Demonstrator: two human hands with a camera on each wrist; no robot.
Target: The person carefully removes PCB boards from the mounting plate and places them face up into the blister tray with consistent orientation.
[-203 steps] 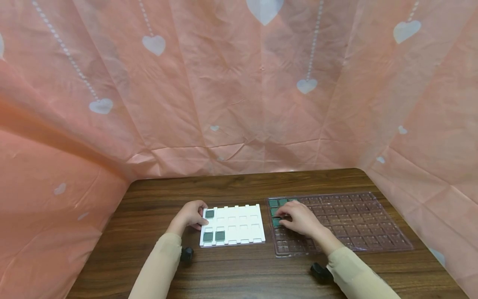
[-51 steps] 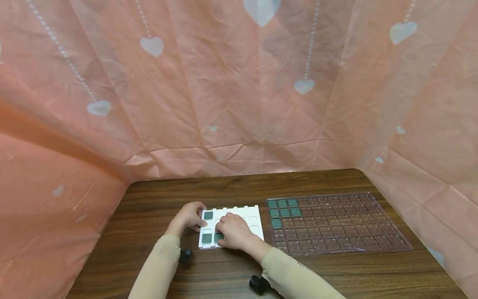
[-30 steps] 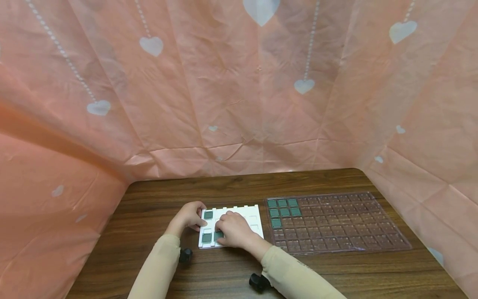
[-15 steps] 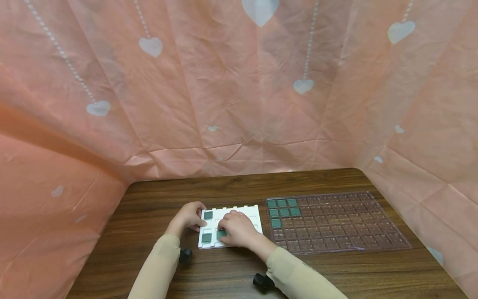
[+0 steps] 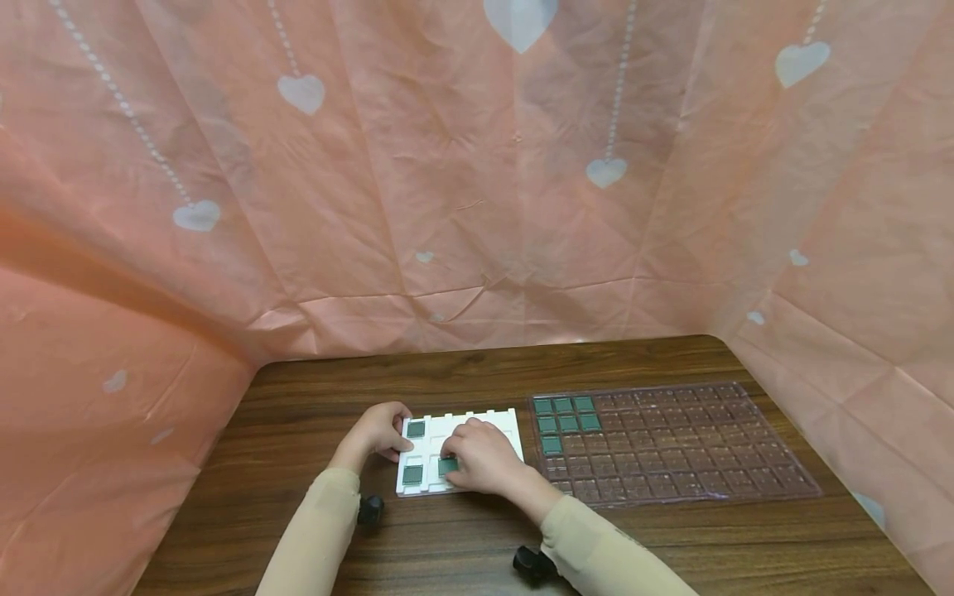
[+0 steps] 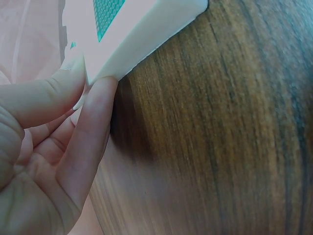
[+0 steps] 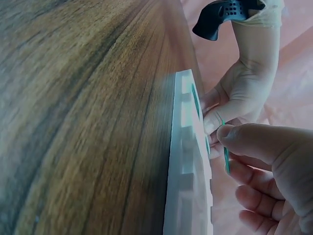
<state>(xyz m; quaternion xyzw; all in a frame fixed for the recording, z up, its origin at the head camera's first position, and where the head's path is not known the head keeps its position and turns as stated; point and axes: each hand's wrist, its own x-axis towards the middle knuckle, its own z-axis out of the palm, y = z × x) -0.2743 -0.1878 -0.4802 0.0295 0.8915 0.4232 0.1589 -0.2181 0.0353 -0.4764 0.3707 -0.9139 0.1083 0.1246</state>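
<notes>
A white tray with shallow pockets lies on the table. My left hand pinches its left edge; in the left wrist view the thumb and a finger meet at the tray's corner. Between thumb and fingers my right hand pinches a thin green square chip over the tray's near half. The right wrist view shows this chip edge-on, clear of the tray surface. Two other green chips sit in the tray's left column, a far one and a near one.
Right of the white tray lies a clear plastic tray with many pockets; several green chips fill its far left corner. A pink curtain surrounds the wooden table. Each wrist carries a black device, one by the left sleeve.
My right hand went from the clear tray to the white one, gripped the chip in the near row's second pocket and now has it lifted, shifted slightly right. My left hand stays at the edge.
</notes>
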